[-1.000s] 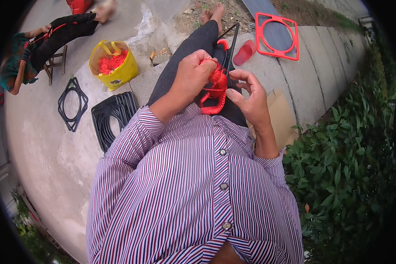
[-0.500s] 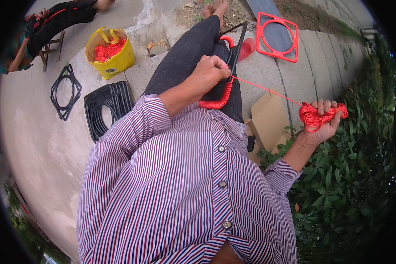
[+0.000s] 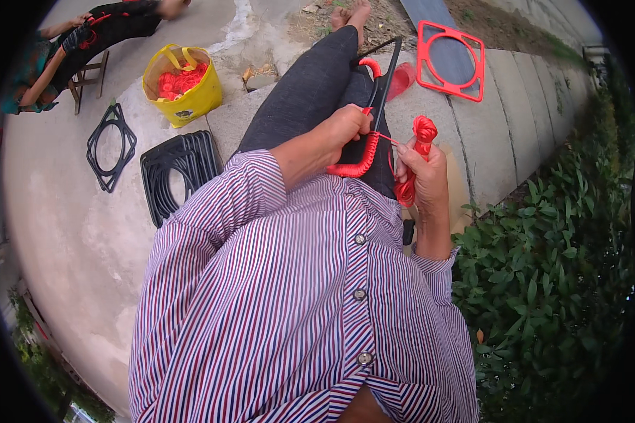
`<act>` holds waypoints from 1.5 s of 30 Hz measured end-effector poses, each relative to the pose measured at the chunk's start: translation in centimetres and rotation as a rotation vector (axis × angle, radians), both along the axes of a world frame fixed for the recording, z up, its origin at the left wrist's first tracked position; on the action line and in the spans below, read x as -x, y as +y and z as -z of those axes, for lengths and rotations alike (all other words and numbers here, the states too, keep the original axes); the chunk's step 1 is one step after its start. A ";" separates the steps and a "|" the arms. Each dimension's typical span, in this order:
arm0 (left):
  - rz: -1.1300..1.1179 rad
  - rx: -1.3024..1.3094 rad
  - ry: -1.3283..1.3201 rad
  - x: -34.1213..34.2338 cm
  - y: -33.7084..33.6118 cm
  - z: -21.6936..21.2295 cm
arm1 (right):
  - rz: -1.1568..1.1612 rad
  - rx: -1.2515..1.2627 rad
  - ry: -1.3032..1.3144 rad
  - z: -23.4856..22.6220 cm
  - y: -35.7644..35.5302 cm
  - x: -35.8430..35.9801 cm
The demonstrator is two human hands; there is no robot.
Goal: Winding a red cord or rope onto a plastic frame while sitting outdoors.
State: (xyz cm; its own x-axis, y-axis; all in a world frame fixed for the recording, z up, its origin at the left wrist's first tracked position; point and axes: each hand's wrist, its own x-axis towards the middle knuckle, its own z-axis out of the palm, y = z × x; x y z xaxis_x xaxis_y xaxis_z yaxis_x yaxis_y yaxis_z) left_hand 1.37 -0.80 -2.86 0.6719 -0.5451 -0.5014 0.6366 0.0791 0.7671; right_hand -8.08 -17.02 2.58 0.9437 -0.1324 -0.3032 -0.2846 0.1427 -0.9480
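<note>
Across my lap lies a black frame (image 3: 386, 83), part of its border wrapped in tight coils of red cord (image 3: 363, 163). My left hand (image 3: 346, 127) is closed around the frame's edge just above the wrapped corner. My right hand (image 3: 427, 173) grips a bundle of red cord (image 3: 423, 130) close to the frame's right side. A short length of cord runs from the wrapped edge to my right thumb and fingers. The far side of the frame also carries some red wrapping.
A yellow bag (image 3: 190, 106) of red cord stands at the left. Near it are a stack of black frames (image 3: 152, 176) and a single black frame (image 3: 95, 151). A red frame (image 3: 420, 60) lies at the upper right. Another person (image 3: 46, 77) sits upper left. Leafy bushes (image 3: 543, 261) border the right.
My right hand has come in from the far right to beside the frame, bringing the cord bundle. The stretched cord is now much shorter. My left hand still holds the frame, slightly shifted.
</note>
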 end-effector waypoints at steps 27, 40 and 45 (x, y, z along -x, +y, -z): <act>-0.613 0.636 -0.526 -9.8 11.9 -10.8 | -0.408 -0.713 -0.118 0.2 -1.5 3.5; -0.340 0.820 -0.497 -6.6 9.6 -15.3 | -0.510 -0.162 -0.363 -4.7 4.8 -1.5; -1.040 0.391 -0.718 -9.1 13.6 -11.0 | -0.214 -0.573 -0.377 -1.4 -1.1 -1.3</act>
